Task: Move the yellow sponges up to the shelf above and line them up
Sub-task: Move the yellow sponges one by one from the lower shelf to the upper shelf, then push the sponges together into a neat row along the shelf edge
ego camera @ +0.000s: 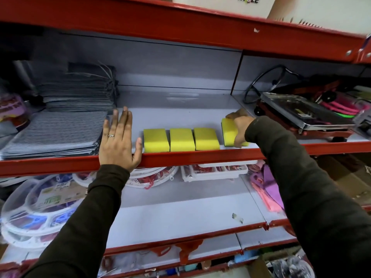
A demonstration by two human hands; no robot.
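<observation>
Three yellow sponges [181, 139] lie side by side in a row along the front of the grey shelf [176, 111] with the red rim. To their right a fourth yellow sponge [228, 131], with a dark scouring side, is gripped by my right hand [240, 129] and rests tilted on the shelf, a small gap from the row. My left hand [117, 140] is flat and open on the shelf edge, its thumb touching the leftmost sponge of the row.
Stacks of grey striped cloths [58, 129] fill the shelf to the left. A red metal scale with a steel tray [301, 115] stands at the right. On the lower shelf lie round plastic packs [38, 205], white trays [216, 171] and pink items [267, 187].
</observation>
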